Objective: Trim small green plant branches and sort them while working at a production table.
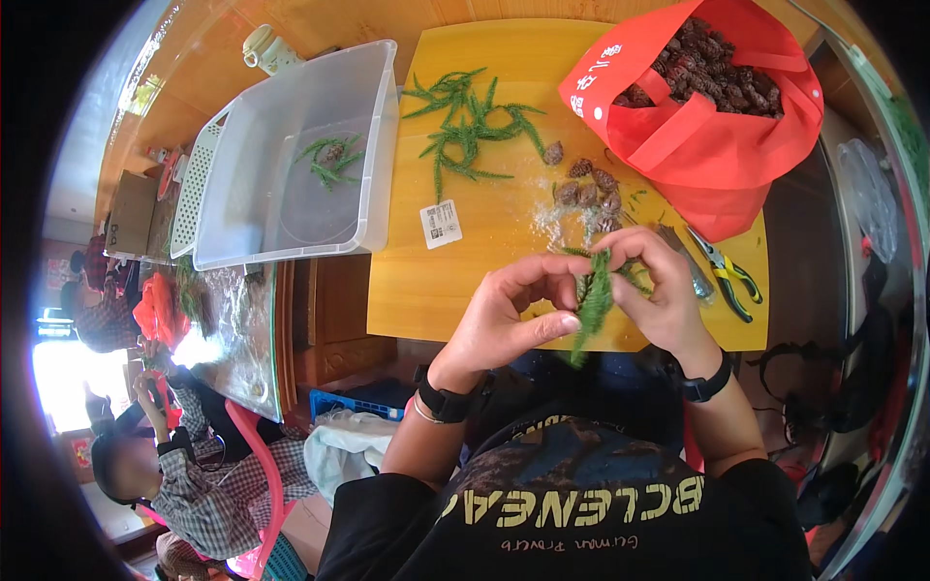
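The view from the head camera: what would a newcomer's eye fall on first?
Most likely the bright red bag, heaped with brown pine cones, at the far right of the yellow tabletop. Next come the fingers of the left hand and right hand, holding a green sprig over the tabletop's near part. The big clear plastic box at the upper left also stands out.

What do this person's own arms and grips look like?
The left grip and right grip are gloveless. A black band circles the left wrist, beside a thin pale bracelet; another black band circles the right wrist. The black sleeves are short.
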{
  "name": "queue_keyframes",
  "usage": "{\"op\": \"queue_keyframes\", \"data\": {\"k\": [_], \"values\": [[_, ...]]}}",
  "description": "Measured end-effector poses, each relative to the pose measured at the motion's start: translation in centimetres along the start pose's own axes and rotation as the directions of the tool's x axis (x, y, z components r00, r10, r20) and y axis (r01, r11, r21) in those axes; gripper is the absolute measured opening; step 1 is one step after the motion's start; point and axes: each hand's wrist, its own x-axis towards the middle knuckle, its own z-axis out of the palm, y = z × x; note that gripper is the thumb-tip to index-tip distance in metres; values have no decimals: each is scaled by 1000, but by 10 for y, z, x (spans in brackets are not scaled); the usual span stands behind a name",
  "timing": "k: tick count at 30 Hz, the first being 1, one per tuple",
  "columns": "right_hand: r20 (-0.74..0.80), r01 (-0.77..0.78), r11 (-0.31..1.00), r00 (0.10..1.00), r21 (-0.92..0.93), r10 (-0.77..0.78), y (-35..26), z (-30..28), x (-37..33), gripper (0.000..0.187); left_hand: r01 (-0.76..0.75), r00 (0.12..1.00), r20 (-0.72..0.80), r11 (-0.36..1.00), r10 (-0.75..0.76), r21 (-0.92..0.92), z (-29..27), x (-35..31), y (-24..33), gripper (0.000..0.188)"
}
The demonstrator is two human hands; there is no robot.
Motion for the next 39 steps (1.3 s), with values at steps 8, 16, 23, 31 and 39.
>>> {"op": "queue_keyframes", "data": {"k": [8,16,23,31,39], "values": [[49,-192,840,980,508,194,6,-2,-10,27,-187,976,37,751,212,633,13,6,17,43],[223,-298,892,947,341,231,-17,-8,-3,31,-252,913,-29,618,407,745,21,10,14,31],[237,-335,903,932,270,275,-30,-6,-4,44,-286,930,-3,726,368,625,17,10,10,38],[322,-321,900,920,294,223,-26,-6,-7,43,-179,972,-57,878,227,445,14,5,11,29],[312,-258,919,936,299,161,-21,-5,-9,40,-102,991,-61,965,120,242,11,3,10,28]]}}
